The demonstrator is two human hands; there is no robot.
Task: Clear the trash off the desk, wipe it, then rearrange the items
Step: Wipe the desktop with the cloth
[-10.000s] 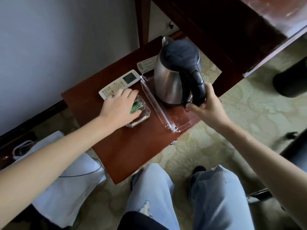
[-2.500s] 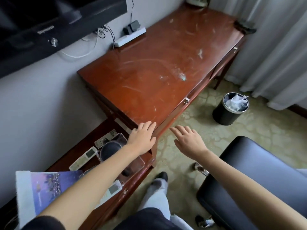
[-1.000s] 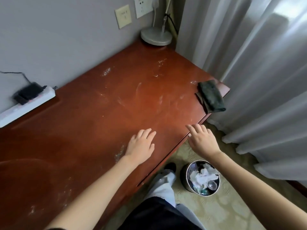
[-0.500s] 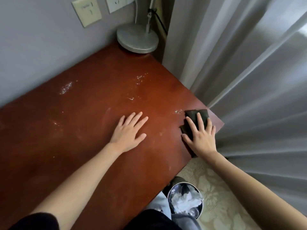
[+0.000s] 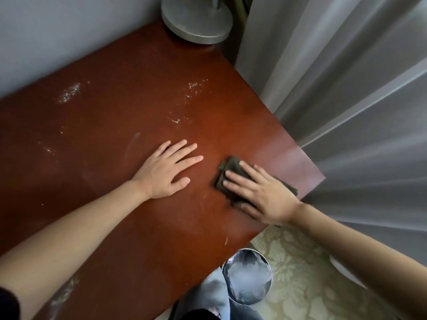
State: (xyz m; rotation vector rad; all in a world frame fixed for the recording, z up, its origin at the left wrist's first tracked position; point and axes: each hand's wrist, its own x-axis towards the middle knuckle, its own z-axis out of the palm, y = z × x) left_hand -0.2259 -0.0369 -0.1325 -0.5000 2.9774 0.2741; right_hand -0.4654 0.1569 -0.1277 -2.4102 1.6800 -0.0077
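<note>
Head view, near to far. Bin on the floor just off the desk's near edge, full of pale crumpled stuff, so the trash step looks done as far as this end shows. No loose trash on the desk here.

Right hand: flat, fingers spread, palm pressing down on the dark cloth. It pins the cloth, doesn't clench it. The cloth sits on the desk near the right corner, bunched under the palm, with its far end sticking out past the fingertips.

Left hand: open, flat on the wood just left of the cloth, holding nothing. Reads as a brace.

Judgement: wiping just starting. The patch round the hands looks fairly clean, but white specks and smears remain further back: one cluster mid-desk toward the lamp, another far left near the wall, small flecks between them, and a dusty streak at the near-left edge by the forearm. Most of the surface is left, and rearranging isn't begun; no items to rearrange in view.

In the way: the lamp base in the far corner, so wipe round it or lift it. The curtain hangs against the right edge and may snag the cloth. The wall closes off the back.
</note>
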